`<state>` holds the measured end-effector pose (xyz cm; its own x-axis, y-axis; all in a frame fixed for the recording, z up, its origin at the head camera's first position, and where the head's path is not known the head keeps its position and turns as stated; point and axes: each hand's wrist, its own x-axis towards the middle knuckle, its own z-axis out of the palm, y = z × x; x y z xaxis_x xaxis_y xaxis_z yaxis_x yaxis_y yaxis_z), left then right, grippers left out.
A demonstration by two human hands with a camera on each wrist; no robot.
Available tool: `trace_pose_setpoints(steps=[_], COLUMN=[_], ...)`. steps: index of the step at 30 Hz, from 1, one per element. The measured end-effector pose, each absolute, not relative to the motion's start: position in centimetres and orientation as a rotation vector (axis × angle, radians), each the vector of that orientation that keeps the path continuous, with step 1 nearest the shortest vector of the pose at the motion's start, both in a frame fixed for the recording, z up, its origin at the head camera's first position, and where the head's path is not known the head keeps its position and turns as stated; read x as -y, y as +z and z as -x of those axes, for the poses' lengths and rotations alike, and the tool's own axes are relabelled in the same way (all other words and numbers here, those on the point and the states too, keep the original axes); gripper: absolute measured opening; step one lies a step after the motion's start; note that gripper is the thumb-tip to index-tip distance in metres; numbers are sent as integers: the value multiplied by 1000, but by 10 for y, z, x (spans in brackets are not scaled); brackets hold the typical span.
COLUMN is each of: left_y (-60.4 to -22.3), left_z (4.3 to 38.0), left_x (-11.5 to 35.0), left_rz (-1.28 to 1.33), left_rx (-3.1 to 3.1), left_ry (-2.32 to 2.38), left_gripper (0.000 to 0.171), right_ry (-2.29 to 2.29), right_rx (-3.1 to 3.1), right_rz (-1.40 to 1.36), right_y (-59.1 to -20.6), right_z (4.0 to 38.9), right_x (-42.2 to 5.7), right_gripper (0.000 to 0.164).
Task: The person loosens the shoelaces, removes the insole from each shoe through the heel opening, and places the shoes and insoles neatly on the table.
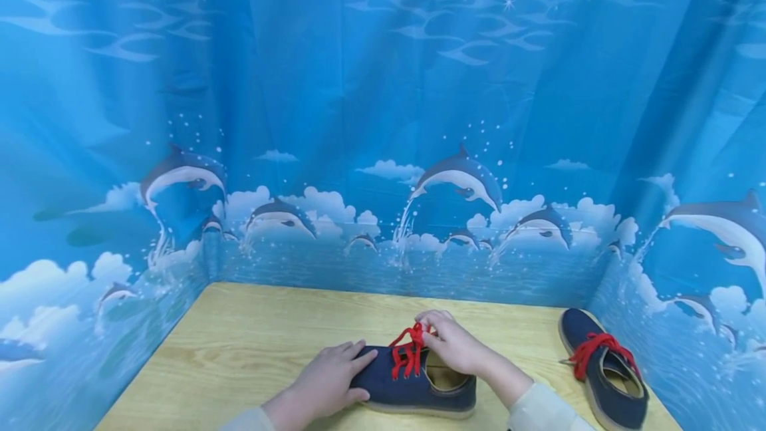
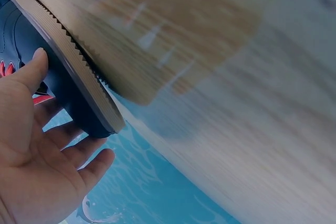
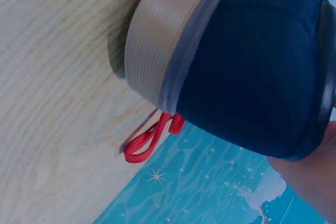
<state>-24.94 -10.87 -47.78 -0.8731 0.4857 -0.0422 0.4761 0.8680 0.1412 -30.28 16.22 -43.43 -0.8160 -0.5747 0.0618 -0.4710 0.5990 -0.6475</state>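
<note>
A navy canvas shoe (image 1: 443, 388) with a tan sole and red laces lies on the table, toe to the left. My left hand (image 1: 326, 381) holds its toe end, thumb on the near side and fingers across the top. In the left wrist view this hand (image 2: 37, 140) spans the front of the shoe (image 2: 58, 72). My right hand (image 1: 457, 344) pinches the red shoelace (image 1: 415, 332) above the tongue, by the shoe's opening. The right wrist view shows the heel (image 3: 252, 72) large, with a red lace loop (image 3: 142, 148) hanging beyond; the right fingertips are hidden there.
A matching navy shoe (image 1: 622, 394) with red laces stands at the table's right edge, toe pointing away. The light wooden table (image 1: 251, 331) meets a blue dolphin-print curtain (image 1: 383, 118) at the back and both sides.
</note>
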Motion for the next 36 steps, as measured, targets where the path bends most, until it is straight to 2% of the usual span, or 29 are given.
trace_pose_setpoints(steps=[5, 14, 22, 29, 36], left_y=[-480, -480, -479, -480, -478], left_z=[250, 250, 249, 249, 250], left_x=[110, 109, 109, 108, 107], left_rz=[-790, -786, -768, -765, -774], left_rx=[-2963, -2963, -2946, -2955, -2985], left_ry=[191, 170, 177, 208, 178], left_gripper=[70, 70, 70, 69, 68], right_ry=[-1079, -980, -897, -905, -991], right_rx=[-2650, -2789, -2831, -2836, -2805], right_rz=[827, 958, 1031, 1037, 1013], right_y=[-436, -434, -438, -438, -434], right_z=[304, 306, 306, 308, 308], right_x=[-163, -165, -161, -157, -158], right_gripper=[20, 20, 4, 18, 19])
